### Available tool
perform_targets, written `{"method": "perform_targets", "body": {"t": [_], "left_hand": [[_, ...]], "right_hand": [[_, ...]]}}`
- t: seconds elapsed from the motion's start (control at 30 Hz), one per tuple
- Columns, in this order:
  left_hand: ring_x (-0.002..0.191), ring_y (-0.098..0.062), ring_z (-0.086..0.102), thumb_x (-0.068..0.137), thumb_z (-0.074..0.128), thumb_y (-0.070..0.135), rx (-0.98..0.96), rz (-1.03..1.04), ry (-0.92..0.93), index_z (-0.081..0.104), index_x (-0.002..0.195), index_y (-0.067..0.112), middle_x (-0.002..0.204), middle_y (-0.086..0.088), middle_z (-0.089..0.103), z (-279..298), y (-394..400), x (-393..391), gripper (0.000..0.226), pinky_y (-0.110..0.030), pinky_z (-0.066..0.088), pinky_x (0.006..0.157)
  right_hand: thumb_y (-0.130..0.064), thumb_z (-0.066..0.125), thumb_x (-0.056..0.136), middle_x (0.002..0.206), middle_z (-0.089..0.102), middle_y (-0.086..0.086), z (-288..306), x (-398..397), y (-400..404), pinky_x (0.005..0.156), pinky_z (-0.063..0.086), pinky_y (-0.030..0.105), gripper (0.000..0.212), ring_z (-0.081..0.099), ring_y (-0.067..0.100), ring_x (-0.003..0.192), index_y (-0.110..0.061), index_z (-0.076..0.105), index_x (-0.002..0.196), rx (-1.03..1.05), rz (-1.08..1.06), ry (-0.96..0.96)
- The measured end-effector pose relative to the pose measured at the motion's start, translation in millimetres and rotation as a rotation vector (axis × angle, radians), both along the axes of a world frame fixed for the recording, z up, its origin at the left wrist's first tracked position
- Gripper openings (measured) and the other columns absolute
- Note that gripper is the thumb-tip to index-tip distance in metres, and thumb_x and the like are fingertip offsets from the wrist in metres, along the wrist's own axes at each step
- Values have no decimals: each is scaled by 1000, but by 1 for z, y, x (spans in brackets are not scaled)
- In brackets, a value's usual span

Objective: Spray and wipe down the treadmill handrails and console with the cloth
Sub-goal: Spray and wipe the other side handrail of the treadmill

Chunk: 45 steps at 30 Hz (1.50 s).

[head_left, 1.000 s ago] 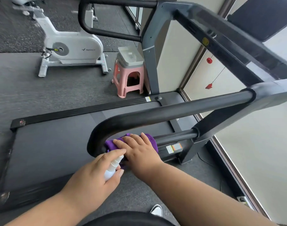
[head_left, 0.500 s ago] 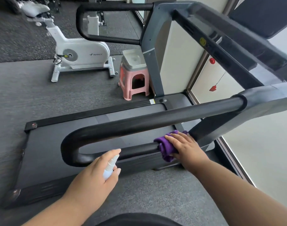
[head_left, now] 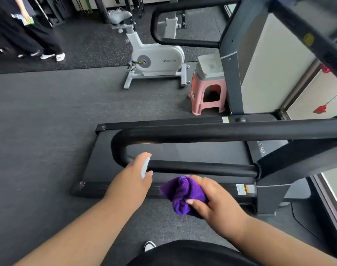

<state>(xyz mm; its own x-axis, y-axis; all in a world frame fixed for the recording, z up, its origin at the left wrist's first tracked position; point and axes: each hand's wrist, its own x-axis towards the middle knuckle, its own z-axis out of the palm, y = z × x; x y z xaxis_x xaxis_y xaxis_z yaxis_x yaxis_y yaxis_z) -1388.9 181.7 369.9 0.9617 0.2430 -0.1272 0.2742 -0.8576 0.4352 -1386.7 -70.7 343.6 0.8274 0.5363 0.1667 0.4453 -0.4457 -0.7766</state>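
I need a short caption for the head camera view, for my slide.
Left hand holds spray bottle at treadmill handrail; right hand grips purple cloth.

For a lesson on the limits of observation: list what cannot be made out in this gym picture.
- Small white spray bottle: head view, mostly hidden by the left hand.
- Treadmill console: cut off by the top-right edge.
- Standing person: cut off by the top-left edge.
- Treadmill's white warning label: print too small.

Spray bottle (head_left: 145,167) largely hidden within the left hand (head_left: 132,181); nozzle indistinct. Console (head_left: 317,25) cropped at 1 o'clock. Bystanders (head_left: 20,29) at 10 o'clock cut off by the frame edge, blurred.
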Motion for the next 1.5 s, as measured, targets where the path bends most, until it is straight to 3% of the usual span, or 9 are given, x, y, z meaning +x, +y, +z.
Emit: {"method": "perform_targets", "body": {"t": [0.13,0.3,0.5,0.73,0.97,1.1,1.23,1.33,1.5], "left_hand": [[73,-20,57,93,51,39,54,-19,1,30,127,48,87,11,52,-4,-14,8,41,-32,47,61],[74,-20,53,94,51,36,78,-41,7,30,126,45,93,10,51,-9,-21,12,40,-32,44,64],[70,-18,54,96,49,34,100,-45,29,33,127,40,96,2,60,-10,-21,13,35,-29,38,52],[63,-8,52,97,49,33,160,-66,39,36,122,36,79,6,54,-12,-20,20,29,-27,38,49],[78,-15,59,97,51,36,129,-136,-8,29,132,39,100,6,57,-10,-42,20,42,-33,52,65],[76,-18,54,97,50,36,142,-250,-27,29,129,40,96,5,55,-11,-77,33,39,-30,43,64],[76,-21,58,98,48,35,173,-346,2,30,126,37,97,1,56,-14,-111,48,33,-36,52,66],[77,-21,57,100,46,37,179,-358,33,31,128,36,95,3,50,-18,-120,53,32,-35,50,65],[86,-24,60,98,48,40,152,-440,35,29,132,40,110,-2,59,-16,-137,55,39,-36,51,73]], "right_hand": [[-62,51,93,122,57,-27,0,-10,-1,97,40,22,47,51,1,108,-52,34,135,-23,85,26],[-69,46,92,118,60,-19,-1,-20,-9,95,39,19,52,51,1,105,-49,35,139,-47,145,13],[-63,51,93,117,62,-13,-3,-25,-19,98,42,26,56,54,7,106,-36,44,142,-62,171,35],[-67,48,92,116,57,-19,-4,-27,-27,100,41,27,56,53,6,108,-41,37,140,-52,162,54],[-69,49,90,114,50,-37,-15,-34,-44,98,39,19,52,48,-4,108,-59,32,138,-15,74,59],[-70,48,90,113,57,-23,-14,-39,-56,98,42,25,54,50,1,107,-62,26,139,-16,31,70],[-65,52,92,114,52,-32,-13,-44,-69,97,40,23,54,51,1,106,-51,34,140,1,-11,78],[-63,55,92,117,59,-19,-14,-46,-79,98,42,26,52,53,4,108,-49,39,140,10,-46,85],[-65,54,92,122,57,-23,-12,-50,-91,98,37,15,57,50,-2,111,-58,29,142,33,-130,47]]}}
